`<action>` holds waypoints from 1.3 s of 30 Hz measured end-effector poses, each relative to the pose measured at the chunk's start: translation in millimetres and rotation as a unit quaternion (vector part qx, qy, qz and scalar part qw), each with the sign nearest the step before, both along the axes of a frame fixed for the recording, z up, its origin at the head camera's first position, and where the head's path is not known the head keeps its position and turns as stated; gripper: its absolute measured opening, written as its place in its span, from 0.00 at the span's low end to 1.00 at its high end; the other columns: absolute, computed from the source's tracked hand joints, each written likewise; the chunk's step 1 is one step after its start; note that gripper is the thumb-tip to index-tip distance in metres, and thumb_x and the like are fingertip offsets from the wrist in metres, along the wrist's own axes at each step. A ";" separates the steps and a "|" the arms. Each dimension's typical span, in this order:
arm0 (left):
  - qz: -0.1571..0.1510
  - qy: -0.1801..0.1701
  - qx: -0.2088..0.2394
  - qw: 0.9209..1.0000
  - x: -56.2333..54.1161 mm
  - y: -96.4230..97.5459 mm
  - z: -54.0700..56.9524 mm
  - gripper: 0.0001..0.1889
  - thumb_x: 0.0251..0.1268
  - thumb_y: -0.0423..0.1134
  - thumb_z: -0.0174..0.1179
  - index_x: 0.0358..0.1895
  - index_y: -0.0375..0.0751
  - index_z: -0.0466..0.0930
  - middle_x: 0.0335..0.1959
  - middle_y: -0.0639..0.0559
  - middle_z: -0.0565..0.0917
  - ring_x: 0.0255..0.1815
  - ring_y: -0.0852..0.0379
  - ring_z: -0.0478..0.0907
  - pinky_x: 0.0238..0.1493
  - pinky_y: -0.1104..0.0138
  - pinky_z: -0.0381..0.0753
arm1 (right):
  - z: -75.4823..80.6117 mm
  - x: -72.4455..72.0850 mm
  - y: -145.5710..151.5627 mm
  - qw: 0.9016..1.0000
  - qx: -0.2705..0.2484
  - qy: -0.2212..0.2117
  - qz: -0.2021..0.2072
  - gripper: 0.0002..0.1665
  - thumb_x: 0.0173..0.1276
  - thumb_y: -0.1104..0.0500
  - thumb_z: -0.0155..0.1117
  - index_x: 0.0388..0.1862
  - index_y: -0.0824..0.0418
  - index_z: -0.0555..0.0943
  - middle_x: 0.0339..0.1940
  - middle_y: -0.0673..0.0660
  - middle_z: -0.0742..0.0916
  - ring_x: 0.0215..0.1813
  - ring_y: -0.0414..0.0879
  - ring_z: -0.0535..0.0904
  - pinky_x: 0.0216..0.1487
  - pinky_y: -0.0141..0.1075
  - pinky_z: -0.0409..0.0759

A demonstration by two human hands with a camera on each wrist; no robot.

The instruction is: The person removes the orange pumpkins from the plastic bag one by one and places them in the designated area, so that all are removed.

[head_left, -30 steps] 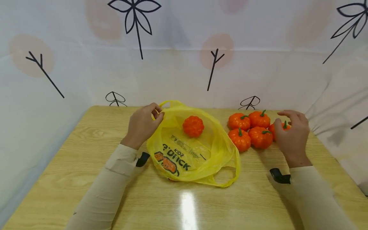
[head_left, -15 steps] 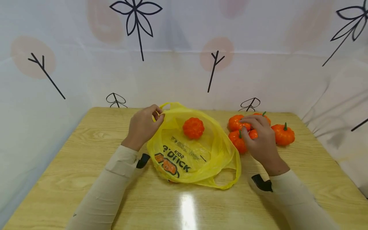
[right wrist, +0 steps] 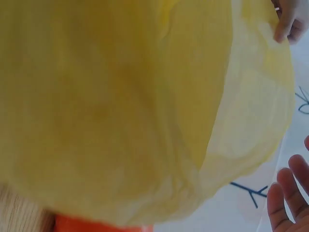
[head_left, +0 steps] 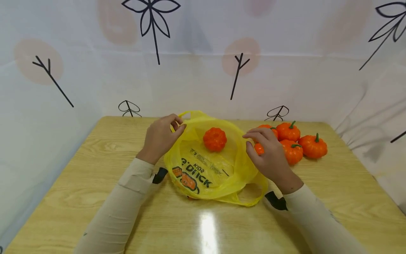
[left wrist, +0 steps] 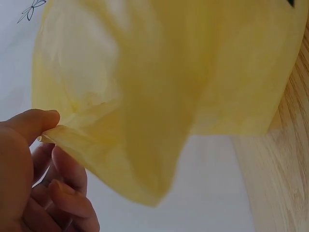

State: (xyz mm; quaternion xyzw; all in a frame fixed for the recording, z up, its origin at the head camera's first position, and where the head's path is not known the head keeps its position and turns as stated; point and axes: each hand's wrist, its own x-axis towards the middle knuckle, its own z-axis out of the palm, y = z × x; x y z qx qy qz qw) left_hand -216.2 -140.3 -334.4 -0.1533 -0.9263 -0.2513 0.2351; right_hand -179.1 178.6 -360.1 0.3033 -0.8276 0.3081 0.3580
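Note:
The left hand pinches the upper left rim of a yellow plastic bag. In the left wrist view, thumb and finger hold a fold of the thin plastic. A toy pumpkin is inside the bag, whose mouth gapes wide. The right hand hovers at the bag's right rim with nothing in its grasp. Its extended fingers are apart from the plastic in the right wrist view. Several orange toy pumpkins with green stems sit on the table to the right, some partly hidden behind this hand.
The wooden table reaches back to a patterned white cloth, which also hangs along both sides. One handle loop of the bag lies toward the front right. A bright reflection falls on the tabletop near the front.
From over the rightmost pumpkin, the right hand has moved left across the group to the bag's right rim. The left hand keeps its pinch and the bag has stayed put.

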 end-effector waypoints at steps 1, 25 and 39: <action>0.000 0.000 0.001 1.000 0.0 -0.2 0.4 0.11 0.70 0.49 0.63 0.42 0.44 0.82 0.29 0.53 0.84 0.17 0.58 0.68 0.18 0.67 0.67 | 0.2 -0.1 -2.4 1.000 0.005 -0.006 -0.001 0.11 0.61 0.71 0.64 0.43 0.65 0.85 0.47 0.60 0.84 0.51 0.54 0.78 0.49 0.27 0.74; -0.030 0.019 0.029 0.999 -2.6 -3.3 2.9 0.11 0.71 0.48 0.61 0.46 0.46 0.83 0.29 0.52 0.84 0.22 0.58 0.74 0.21 0.67 0.72 | -1.5 3.2 -58.8 0.974 0.127 -0.189 0.011 0.22 0.69 0.58 0.66 0.60 0.63 0.80 0.59 0.60 0.82 0.62 0.57 0.77 0.62 0.52 0.80; -0.032 0.016 0.026 0.999 -1.6 -0.9 6.4 0.11 0.73 0.48 0.59 0.47 0.47 0.84 0.31 0.51 0.85 0.21 0.57 0.73 0.21 0.67 0.71 | -0.1 -10.4 -81.1 0.951 0.192 -0.239 -0.041 0.31 0.69 0.53 0.65 0.70 0.60 0.73 0.70 0.64 0.75 0.71 0.62 0.69 0.71 0.57 0.70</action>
